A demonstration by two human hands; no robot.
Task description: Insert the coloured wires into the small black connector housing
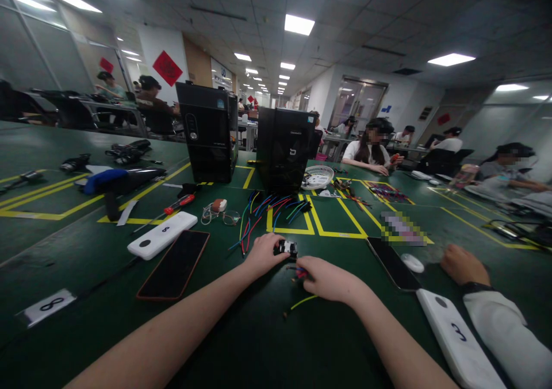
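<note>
My left hand [264, 255] is closed, thumb and fingers gripping a small black-and-white block [287, 247], perhaps an electrical part; its exact kind is unclear. Close on its right, my right hand [325, 278] is closed around a small bundle of wires [301, 273] with red and blue among them. The fingers hide most of that bundle. Below the right hand, a yellow-green wire [304, 302] lies over the table. Beyond both hands, loose blue, red, green and yellow wires [248, 228] spread on the green table [241, 343].
Two black computer towers [207, 142] [284, 147] stand ahead. A phone [175, 265], a white power bank [163, 235], glasses [230, 217] and a red screwdriver [179, 204] lie left. On the right are another phone [393, 262], a power bank [459, 334] and a co-worker's hand [464, 265].
</note>
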